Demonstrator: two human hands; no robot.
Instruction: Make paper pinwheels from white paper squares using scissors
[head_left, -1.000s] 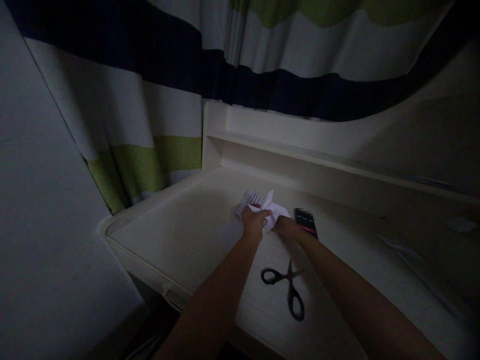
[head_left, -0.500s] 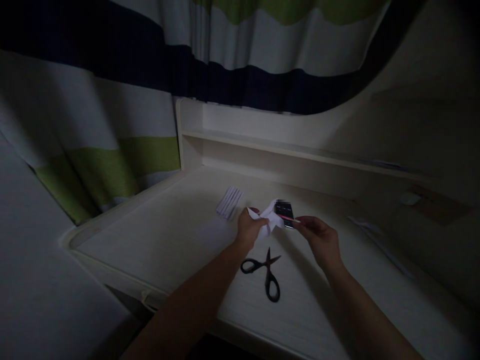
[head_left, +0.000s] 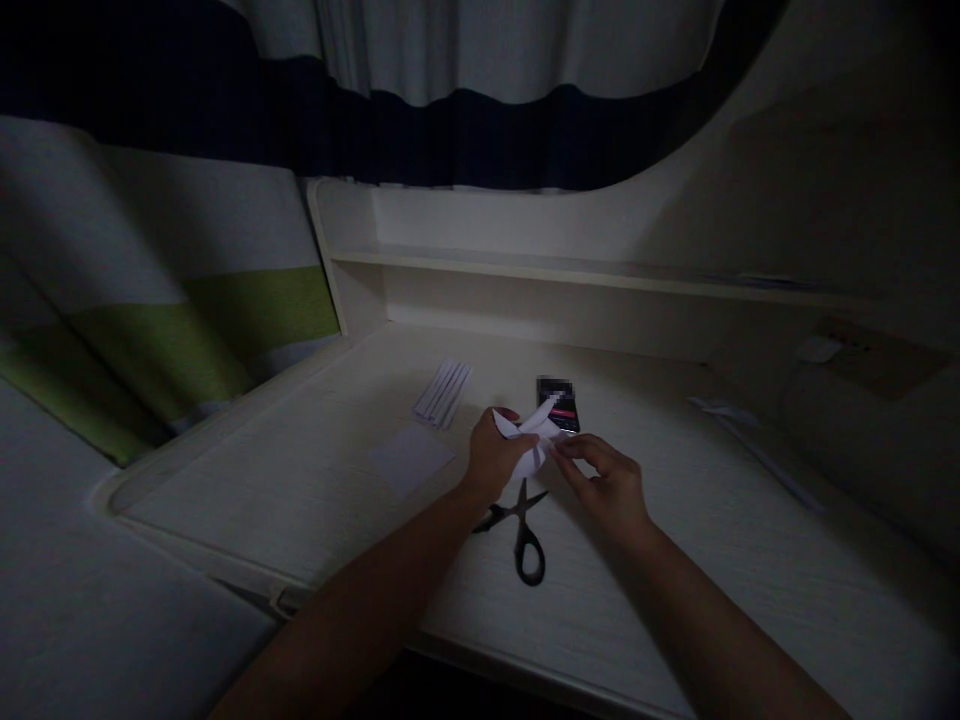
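Observation:
My left hand is closed around a folded white paper with several pointed flaps, shaped like a pinwheel, held above the desk. My right hand is pinched at the right side of this paper, its fingertips touching or nearly touching it. Whatever lies between those fingertips is too small and dark to make out. Below the hands, black-handled scissors lie with blades apart, one handle partly behind my left forearm. A phone with a lit dark screen lies just beyond the paper, which covers part of it.
A pleated strip of white paper and a flat paper square lie left of my hands. At the right lies a long pale strip. A shelf runs along the back of the white desk, under striped curtains.
My right hand has moved left, from apart with a thin pale thing at its fingertips to the folded paper's edge. My view has shifted slightly; the left hand keeps its hold.

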